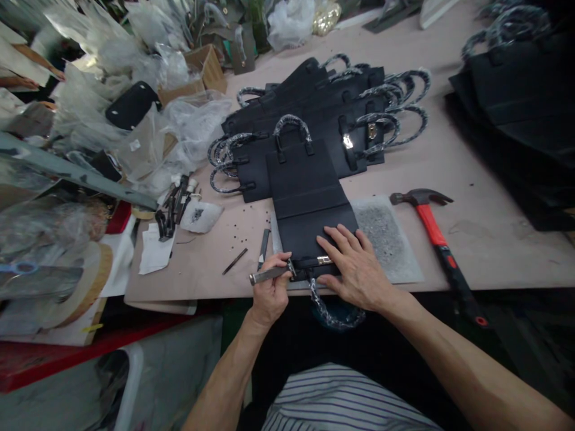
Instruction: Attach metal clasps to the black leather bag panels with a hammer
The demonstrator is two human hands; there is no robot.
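A black handbag panel [309, 182] lies unfolded across the table's front edge, with plastic-wrapped handles at both ends. The near handle [335, 320] hangs over the edge. My left hand [271, 290] is closed around a metal punch [268, 275], which is held tilted at the panel's lower left corner; its tip is partly hidden. My right hand [357, 266] lies flat with fingers spread on the panel, beside a strap with a gold clasp [324, 260]. Under the panel is a speckled pad [381, 239]. A red and black claw hammer [433, 230] rests right of it.
More black bag panels [305, 114] with wrapped handles are piled behind, and another stack [525, 102] stands at right. Left are a thin metal rod [235, 261], assorted hand tools [173, 203], a tape roll [81, 287] and plastic bags [193, 126]. Another person's hand [20, 82] shows far left.
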